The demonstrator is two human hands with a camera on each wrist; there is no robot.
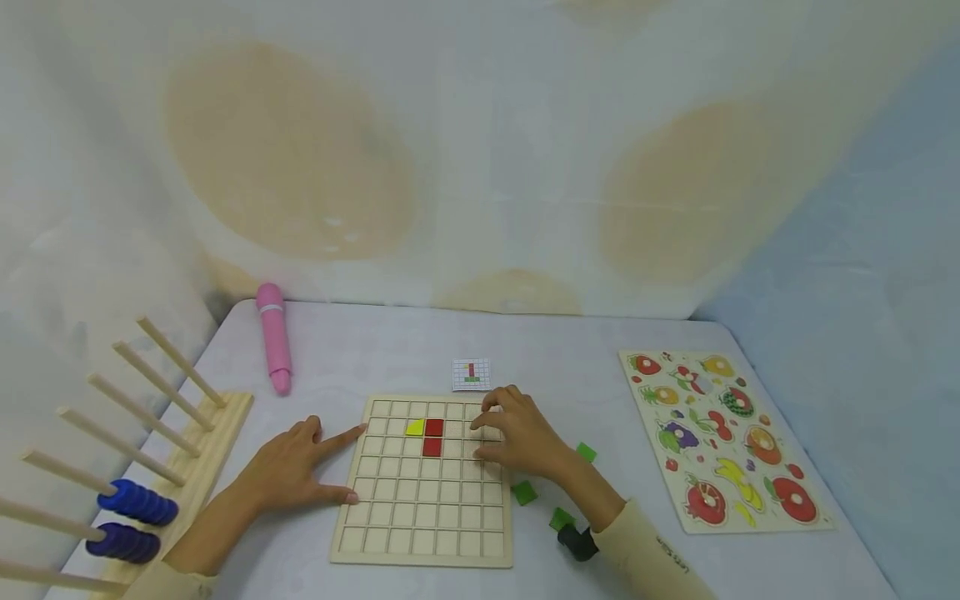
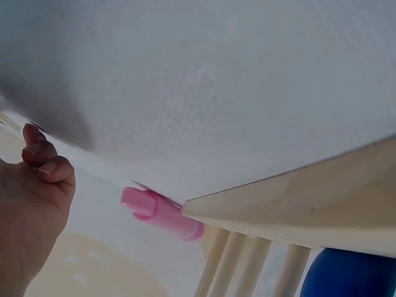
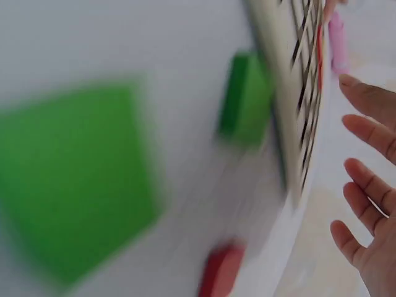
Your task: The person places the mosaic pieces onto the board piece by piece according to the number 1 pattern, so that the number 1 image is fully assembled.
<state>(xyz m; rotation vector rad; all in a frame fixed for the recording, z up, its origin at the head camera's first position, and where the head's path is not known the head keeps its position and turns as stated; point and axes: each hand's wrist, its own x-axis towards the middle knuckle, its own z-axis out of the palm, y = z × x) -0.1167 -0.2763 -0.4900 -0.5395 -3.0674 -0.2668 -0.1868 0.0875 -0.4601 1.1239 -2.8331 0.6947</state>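
Head view: the left hand [image 1: 288, 467] is released, with index finger and thumb extended to the left edge of the gridded board [image 1: 420, 559], presumably to prevent it sliding on the counter [image 1: 555, 342]. The right hand [image 1: 521, 433] is over the board's opposite side, apparently grasping nothing; fingertip contact cannot be determined. Between the hands, two red tiles [image 1: 432, 427] and one yellow tile [image 1: 416, 427] occupy grid cells. A pattern card [image 1: 471, 375] rests just beyond the right hand, probably for unobstructed reading. Green tiles [image 1: 524, 492] lie around the right wrist, likely for short reach. Left wrist view: the left hand's visible fingers bend loosely, without an object. A pink rod [image 2: 167, 216] lies beyond this hand; a peg rack [image 2: 291, 210] stands beside its forearm, apart from the board. Right wrist view: the right hand's fingers are separated and unloaded; a red block [image 3: 221, 269] lies near that wrist.
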